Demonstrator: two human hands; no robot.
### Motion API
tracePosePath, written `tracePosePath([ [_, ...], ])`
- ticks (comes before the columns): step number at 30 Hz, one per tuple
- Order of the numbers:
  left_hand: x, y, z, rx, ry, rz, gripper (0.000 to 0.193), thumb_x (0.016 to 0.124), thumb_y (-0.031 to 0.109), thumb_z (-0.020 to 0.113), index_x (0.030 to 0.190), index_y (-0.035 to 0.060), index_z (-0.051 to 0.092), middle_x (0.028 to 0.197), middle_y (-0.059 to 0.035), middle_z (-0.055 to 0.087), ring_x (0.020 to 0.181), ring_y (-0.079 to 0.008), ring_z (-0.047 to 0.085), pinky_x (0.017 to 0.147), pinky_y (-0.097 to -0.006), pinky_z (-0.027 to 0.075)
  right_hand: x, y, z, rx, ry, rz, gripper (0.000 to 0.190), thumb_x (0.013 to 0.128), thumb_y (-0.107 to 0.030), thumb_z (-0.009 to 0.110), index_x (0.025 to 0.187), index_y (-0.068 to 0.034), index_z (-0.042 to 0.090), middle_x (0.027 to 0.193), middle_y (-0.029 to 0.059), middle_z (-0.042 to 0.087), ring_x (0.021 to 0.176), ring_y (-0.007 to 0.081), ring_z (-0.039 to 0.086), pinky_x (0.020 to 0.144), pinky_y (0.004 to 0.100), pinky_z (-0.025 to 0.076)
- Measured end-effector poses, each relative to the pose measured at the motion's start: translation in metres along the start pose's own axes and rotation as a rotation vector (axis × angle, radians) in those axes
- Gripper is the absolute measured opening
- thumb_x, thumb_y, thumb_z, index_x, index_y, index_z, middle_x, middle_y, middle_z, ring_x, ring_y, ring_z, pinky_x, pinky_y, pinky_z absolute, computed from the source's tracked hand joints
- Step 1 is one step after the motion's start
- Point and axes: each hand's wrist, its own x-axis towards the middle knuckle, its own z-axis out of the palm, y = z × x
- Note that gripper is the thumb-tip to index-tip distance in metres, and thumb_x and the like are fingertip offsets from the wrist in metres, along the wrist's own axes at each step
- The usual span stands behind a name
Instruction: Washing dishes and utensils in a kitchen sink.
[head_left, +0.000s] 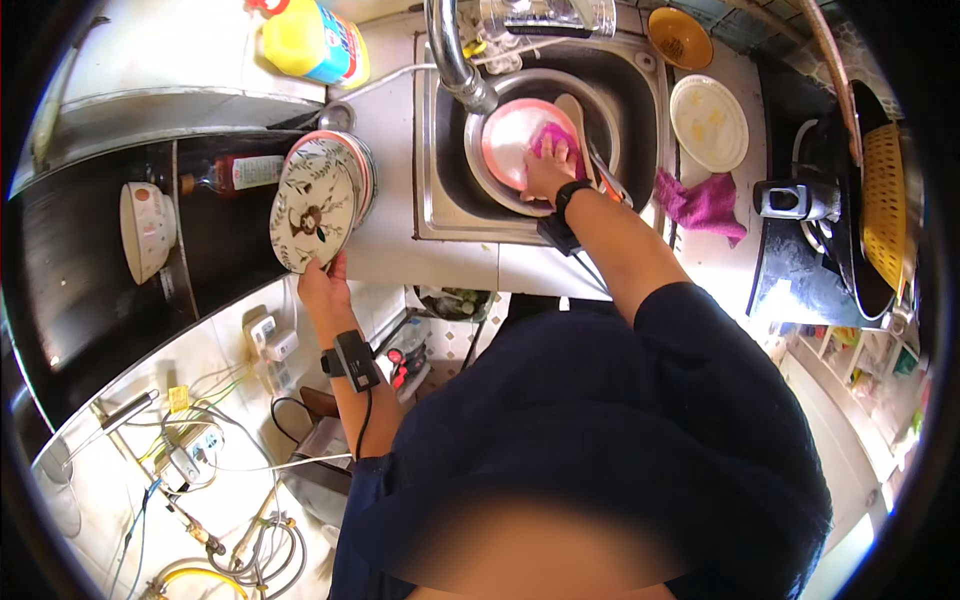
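Observation:
My left hand (326, 281) pinches the near rim of an oval white plate (311, 210) decorated with leaves and an animal figure. The plate leans over a stack of pink-rimmed and patterned plates (365, 176) on the counter left of the sink. In the sink (439, 214), my right hand (551, 166) grips a magenta cloth (551, 136) against a pink-rimmed plate (510, 135). That plate rests in a round metal basin (478, 169), with a pale spatula-like utensil (571, 112) and an orange-handled utensil (616, 187) beside it.
A chrome faucet (454, 60) arches over the sink. Right of it are an amber bowl (680, 37), a soiled white plate (709, 124) and a magenta rag (705, 206). A yellow bottle (300, 41) and a white bowl (146, 232) stand left. A yellow basket (883, 210) is far right.

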Motion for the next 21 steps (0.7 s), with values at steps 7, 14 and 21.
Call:
tracePosePath([
  [7,0.028,-0.021,-0.001,-0.098,-0.064,-0.033,0.032,0.086,0.004,0.042,0.116,-0.0062,0.038,0.108,-0.0189,0.049,0.088,-0.0278,0.056,0.073,-0.0365,0.053,0.003,0.027,0.031,-0.008,0.290,-0.246,0.040,0.077,-0.016,0.049,0.117,-0.022,0.046,0.124,0.0184,0.037,0.110,0.0437,0.040,0.088,0.0474,0.036],
  [14,0.029,-0.029,0.017,-0.121,-0.081,-0.077,0.027,0.088,0.014,0.047,0.107,-0.0042,0.044,0.103,-0.0156,0.051,0.083,-0.0239,0.056,0.071,-0.0341,0.052,0.014,0.018,0.029,0.051,0.215,-0.209,0.038,0.072,-0.013,0.057,0.108,-0.008,0.046,0.104,0.0154,0.051,0.082,0.0400,0.057,0.077,0.0473,0.044],
  [21,-0.011,-0.055,0.011,-0.032,-0.165,-0.190,0.021,0.085,0.020,0.054,0.096,0.0033,0.049,0.081,-0.0075,0.053,0.069,-0.0165,0.055,0.061,-0.0280,0.050,0.050,-0.005,0.038,0.018,-0.230,-0.344,0.059,0.072,-0.036,0.055,0.119,-0.003,0.041,0.105,0.0244,0.052,0.092,0.0385,0.056,0.082,0.0421,0.044],
])
